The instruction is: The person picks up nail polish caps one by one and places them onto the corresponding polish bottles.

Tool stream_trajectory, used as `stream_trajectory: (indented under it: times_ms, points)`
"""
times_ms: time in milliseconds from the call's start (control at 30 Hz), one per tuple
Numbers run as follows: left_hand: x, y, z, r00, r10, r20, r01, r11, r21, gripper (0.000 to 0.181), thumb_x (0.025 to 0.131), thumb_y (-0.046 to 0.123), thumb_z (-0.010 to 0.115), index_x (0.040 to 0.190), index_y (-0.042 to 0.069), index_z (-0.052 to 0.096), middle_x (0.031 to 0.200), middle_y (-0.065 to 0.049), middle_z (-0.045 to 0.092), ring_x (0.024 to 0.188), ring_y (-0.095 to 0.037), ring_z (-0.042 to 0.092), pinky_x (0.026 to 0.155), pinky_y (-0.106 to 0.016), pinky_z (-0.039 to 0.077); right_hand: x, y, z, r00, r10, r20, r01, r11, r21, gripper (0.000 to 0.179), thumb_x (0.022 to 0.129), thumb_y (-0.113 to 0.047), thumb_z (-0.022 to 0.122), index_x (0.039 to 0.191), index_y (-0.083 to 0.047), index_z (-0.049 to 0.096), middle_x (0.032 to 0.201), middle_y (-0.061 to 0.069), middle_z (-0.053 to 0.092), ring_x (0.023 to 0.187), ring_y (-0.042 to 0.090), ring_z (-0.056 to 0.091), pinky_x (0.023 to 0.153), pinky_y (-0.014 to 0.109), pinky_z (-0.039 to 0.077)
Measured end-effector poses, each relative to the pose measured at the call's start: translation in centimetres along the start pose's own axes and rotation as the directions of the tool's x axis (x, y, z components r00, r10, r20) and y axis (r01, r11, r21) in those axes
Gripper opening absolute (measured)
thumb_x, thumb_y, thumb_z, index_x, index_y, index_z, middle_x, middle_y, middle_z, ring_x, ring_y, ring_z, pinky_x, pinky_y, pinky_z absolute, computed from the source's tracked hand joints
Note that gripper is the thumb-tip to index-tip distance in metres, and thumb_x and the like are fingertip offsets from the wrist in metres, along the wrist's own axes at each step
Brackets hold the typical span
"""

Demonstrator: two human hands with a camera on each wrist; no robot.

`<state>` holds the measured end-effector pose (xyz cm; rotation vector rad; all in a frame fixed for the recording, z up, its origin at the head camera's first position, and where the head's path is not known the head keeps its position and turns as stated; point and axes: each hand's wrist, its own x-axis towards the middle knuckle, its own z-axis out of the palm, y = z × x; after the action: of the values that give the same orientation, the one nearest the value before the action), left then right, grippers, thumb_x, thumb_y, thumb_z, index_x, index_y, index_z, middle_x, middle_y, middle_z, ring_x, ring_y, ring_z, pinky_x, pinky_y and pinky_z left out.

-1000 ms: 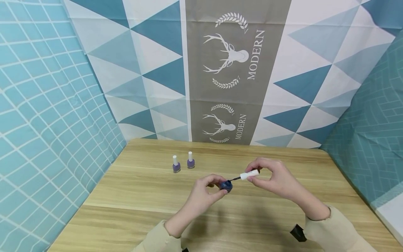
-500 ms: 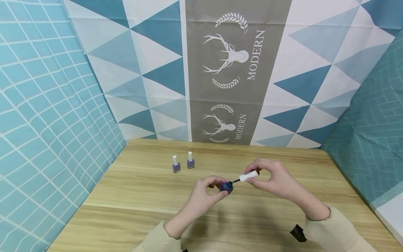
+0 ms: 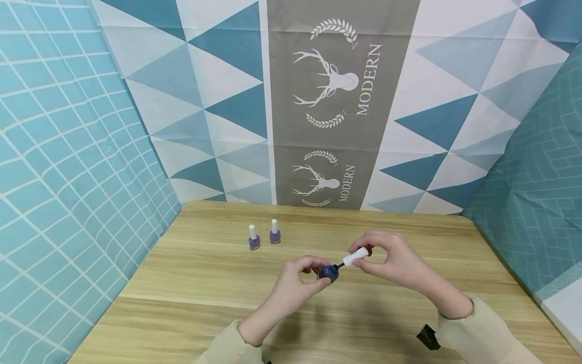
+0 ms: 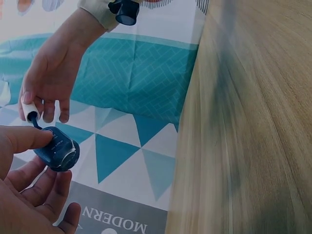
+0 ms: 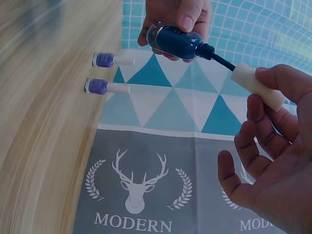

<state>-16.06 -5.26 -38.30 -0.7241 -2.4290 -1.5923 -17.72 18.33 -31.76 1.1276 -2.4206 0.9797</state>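
My left hand (image 3: 295, 283) pinches a dark blue nail polish bottle (image 3: 328, 273) between thumb and fingers, above the table. The bottle tilts with its threaded neck toward my right hand (image 3: 395, 260). That hand pinches the white nail polish cap (image 5: 256, 85) between thumb and index finger, the other fingers loosely bent. From the cap a dark brush stem (image 5: 223, 62) runs into the bottle's neck; its tip is hidden inside. In the left wrist view the bottle (image 4: 57, 148) shows below the white cap (image 4: 30, 111).
Two purple nail polish bottles with white caps, one on the left (image 3: 253, 237) and one on the right (image 3: 275, 231), stand upright toward the back of the wooden table (image 3: 204, 283). Patterned cloth (image 3: 227, 101) hangs behind and at both sides.
My right hand has moved slightly left and down, so the brush stem sits deeper in the bottle's neck. The blue bottle has shifted a little to the right.
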Motion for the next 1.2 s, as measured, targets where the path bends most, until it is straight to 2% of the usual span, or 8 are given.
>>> stream_trajectory:
  times_ms: [200,400,533,700,867,967,1100,1200]
  points:
    - [0.0,0.1,0.2,1.0,-0.01,0.011,0.01,1.0,-0.008,0.021,0.079,0.017,0.075,0.099,0.017,0.07,0.089,0.008,0.069,0.082,-0.006,0.061,0.081,-0.027,0.046,0.0,0.0,0.2,1.0,-0.007,0.006,0.007,1.0,0.014,0.019,0.08,-0.014,0.075,0.096,-0.021,0.068,0.087,-0.016,0.063,0.076,0.002,0.056,0.067,0.022,0.048]
    - [0.0,0.3,0.2,0.999,-0.016,0.03,0.016,1.0,-0.016,0.022,0.079,0.016,0.075,0.1,0.017,0.07,0.091,0.008,0.069,0.083,-0.004,0.06,0.083,-0.038,0.048,-0.1,0.1,0.5,1.0,0.0,0.014,0.0,1.0,0.027,0.021,0.08,-0.015,0.075,0.097,-0.026,0.067,0.087,-0.016,0.063,0.076,0.002,0.056,0.067,0.023,0.049]
    - [0.0,0.4,0.3,0.999,-0.019,0.037,0.02,0.999,-0.028,0.023,0.079,0.017,0.075,0.101,0.017,0.07,0.091,0.008,0.069,0.083,-0.005,0.06,0.083,-0.037,0.048,-0.1,0.1,0.7,1.0,-0.009,0.018,0.008,1.0,0.024,0.024,0.08,-0.016,0.076,0.097,-0.028,0.066,0.087,-0.016,0.064,0.075,0.003,0.056,0.067,0.022,0.048]
    - [0.0,0.6,0.4,0.999,-0.035,0.04,0.037,0.999,-0.04,0.023,0.079,0.016,0.075,0.102,0.017,0.07,0.093,0.007,0.07,0.084,-0.008,0.061,0.084,-0.038,0.048,0.0,0.0,0.9,0.999,-0.043,0.021,0.043,0.998,0.043,0.021,0.08,-0.014,0.076,0.097,-0.021,0.067,0.087,-0.013,0.065,0.075,0.004,0.056,0.068,0.021,0.048]
    - [0.2,1.3,0.5,0.997,-0.06,0.048,0.062,0.997,-0.038,0.024,0.08,0.008,0.073,0.103,0.01,0.069,0.094,-0.001,0.071,0.084,-0.014,0.062,0.084,-0.043,0.048,0.1,-0.3,1.1,0.999,-0.045,0.028,0.042,0.996,0.078,0.02,0.08,-0.015,0.076,0.097,-0.019,0.067,0.085,-0.011,0.064,0.074,0.007,0.057,0.068,0.021,0.048]
    - [0.2,1.5,0.5,0.996,-0.072,0.051,0.074,0.997,-0.026,0.023,0.08,0.007,0.073,0.102,0.009,0.069,0.093,-0.002,0.071,0.084,-0.014,0.062,0.084,-0.039,0.048,0.2,-0.3,1.2,0.999,-0.03,0.04,0.027,0.996,0.088,0.02,0.08,-0.016,0.075,0.097,-0.022,0.067,0.084,-0.012,0.064,0.074,0.007,0.056,0.067,0.021,0.048]
    - [0.2,1.0,0.7,0.997,-0.065,0.049,0.067,0.997,-0.027,0.023,0.08,0.011,0.074,0.102,0.013,0.07,0.093,0.003,0.071,0.084,-0.01,0.062,0.083,-0.031,0.047,0.3,0.0,1.5,0.999,-0.029,0.046,0.025,0.995,0.096,0.018,0.081,-0.016,0.075,0.096,-0.023,0.067,0.084,-0.013,0.064,0.073,0.004,0.056,0.066,0.021,0.048]
    - [0.2,1.5,0.5,0.997,-0.056,0.049,0.058,0.998,-0.04,0.023,0.08,0.01,0.074,0.103,0.011,0.069,0.094,0.001,0.071,0.085,-0.013,0.063,0.083,-0.032,0.047,0.4,0.2,1.7,0.999,-0.03,0.045,0.026,0.995,0.098,0.015,0.082,-0.018,0.074,0.094,-0.024,0.068,0.083,-0.014,0.064,0.072,0.003,0.055,0.066,0.021,0.048]
